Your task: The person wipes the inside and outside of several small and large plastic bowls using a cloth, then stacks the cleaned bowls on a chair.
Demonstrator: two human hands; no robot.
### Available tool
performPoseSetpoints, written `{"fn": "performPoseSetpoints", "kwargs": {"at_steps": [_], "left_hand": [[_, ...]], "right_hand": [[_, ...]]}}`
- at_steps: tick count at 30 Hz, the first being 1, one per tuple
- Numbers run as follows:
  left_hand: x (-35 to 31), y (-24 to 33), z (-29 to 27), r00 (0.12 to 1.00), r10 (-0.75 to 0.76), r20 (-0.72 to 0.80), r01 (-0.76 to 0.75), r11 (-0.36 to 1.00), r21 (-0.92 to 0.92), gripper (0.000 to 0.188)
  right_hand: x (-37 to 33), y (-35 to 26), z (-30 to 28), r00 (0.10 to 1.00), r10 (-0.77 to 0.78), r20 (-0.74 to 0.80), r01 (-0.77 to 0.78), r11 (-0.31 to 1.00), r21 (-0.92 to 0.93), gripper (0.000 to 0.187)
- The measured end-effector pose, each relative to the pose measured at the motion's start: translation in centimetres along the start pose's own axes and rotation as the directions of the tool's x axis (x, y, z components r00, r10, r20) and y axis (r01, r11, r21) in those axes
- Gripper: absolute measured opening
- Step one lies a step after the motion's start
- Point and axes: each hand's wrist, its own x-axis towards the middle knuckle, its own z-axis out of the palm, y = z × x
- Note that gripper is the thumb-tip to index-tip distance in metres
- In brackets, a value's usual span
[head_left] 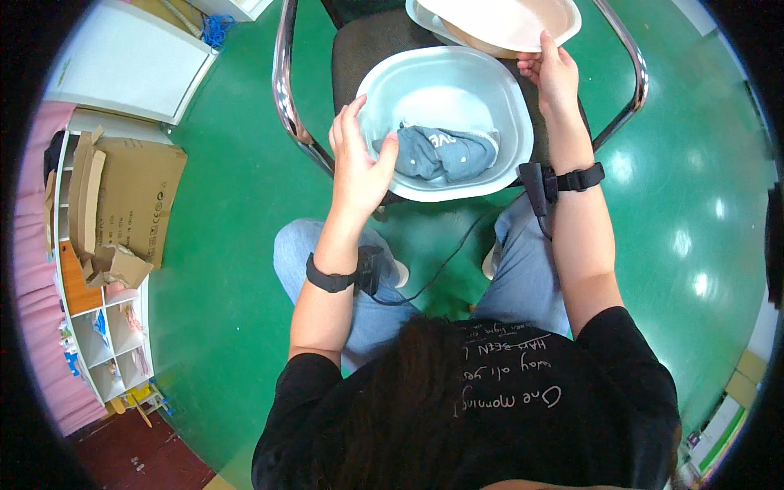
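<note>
A light blue plastic basin point(447, 192) stands on the dark chair seat in front of me. In it lies a crumpled grey-blue cloth point(457, 155) with white print, toward the near side. My left hand point(359, 155) grips the basin's left rim, thumb over the inside and fingers along the outer wall. Beyond, at the far right of the seat, my right hand point(553, 73) pinches the near right rim of a cream basin point(510, 20). That basin is tilted and overlaps another pale blue basin point(420, 16), mostly hidden beneath it.
The chair's curved chrome armrests point(283, 82) flank the basins on both sides. A cable runs between the black bands on my wrists. To the left, an open cardboard box point(139, 196) stands by a white shelf point(98, 335), with a white cabinet point(131, 61) farther off. The floor is glossy green.
</note>
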Motion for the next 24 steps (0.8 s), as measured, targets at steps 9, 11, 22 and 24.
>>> {"fn": "performPoseSetpoints", "kwargs": {"at_steps": [9,11,22,24], "left_hand": [[-1.0,-1.0,0.7,0.993,0.001,0.114,-0.013,0.994,0.104,0.081],[-0.9,-0.7,0.6,0.992,-0.011,0.127,-0.002,0.995,0.099,0.083],[-1.0,-0.3,0.5,0.989,-0.047,0.138,0.022,0.984,0.176,0.085],[-0.9,-0.4,0.3,0.995,-0.025,0.101,0.006,0.983,0.186,0.083]], "right_hand": [[1.8,0.6,-0.9,0.998,-0.054,-0.035,0.054,0.998,0.016,0.037],[2.3,0.9,-1.2,0.994,-0.105,-0.010,0.105,0.994,0.002,0.041],[1.1,1.0,-0.3,0.993,0.117,0.015,-0.115,0.987,-0.110,0.046],[0.6,0.6,-0.1,0.992,0.121,0.041,-0.116,0.987,-0.108,0.041]]}}
